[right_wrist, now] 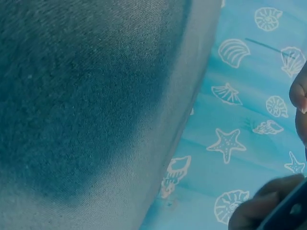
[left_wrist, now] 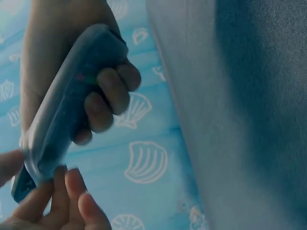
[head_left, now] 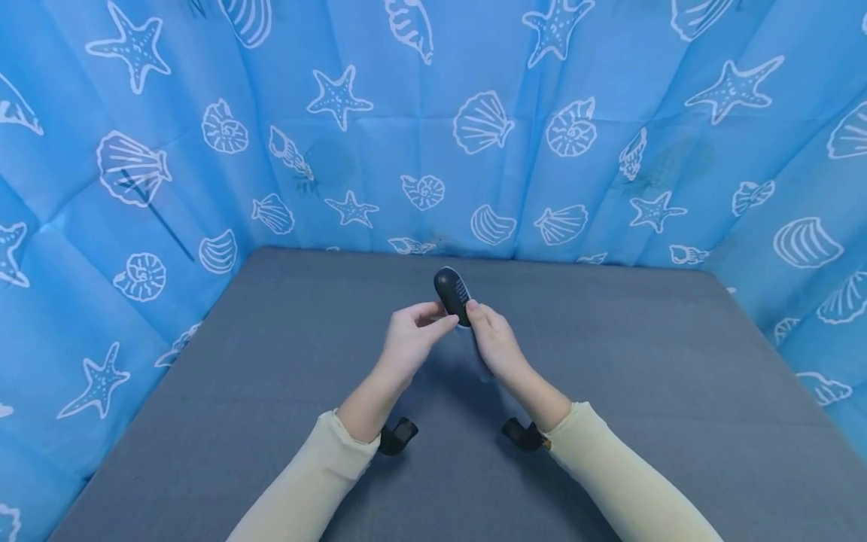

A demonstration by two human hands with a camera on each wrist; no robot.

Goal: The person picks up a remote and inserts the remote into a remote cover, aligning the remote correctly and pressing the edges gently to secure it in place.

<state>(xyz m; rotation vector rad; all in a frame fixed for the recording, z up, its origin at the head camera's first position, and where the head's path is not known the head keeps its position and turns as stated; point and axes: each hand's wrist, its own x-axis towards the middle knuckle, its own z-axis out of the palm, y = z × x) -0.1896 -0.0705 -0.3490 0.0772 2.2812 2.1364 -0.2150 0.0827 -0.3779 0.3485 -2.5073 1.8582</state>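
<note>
A black, elongated object with a rounded end and white print (head_left: 450, 287) is held up over the table. A translucent plastic sleeve (left_wrist: 53, 136) covers its lower length. My right hand (head_left: 499, 345) grips it along the side, with the thumb on the printed face and the fingers curled round the back. Thumb and fingertips of my left hand (head_left: 410, 333) pinch the object near the sleeve's edge. Only a dark corner of the object (right_wrist: 290, 211) shows in the right wrist view, beside some fingers (right_wrist: 254, 207). What kind of thing it is, I cannot tell.
Under both hands lies a grey cloth-covered table (head_left: 284, 361). A blue curtain with white shells and starfish (head_left: 420, 135) hangs behind it and along both sides. Black wrist mounts (head_left: 400, 436) stick out inward from both cuffs.
</note>
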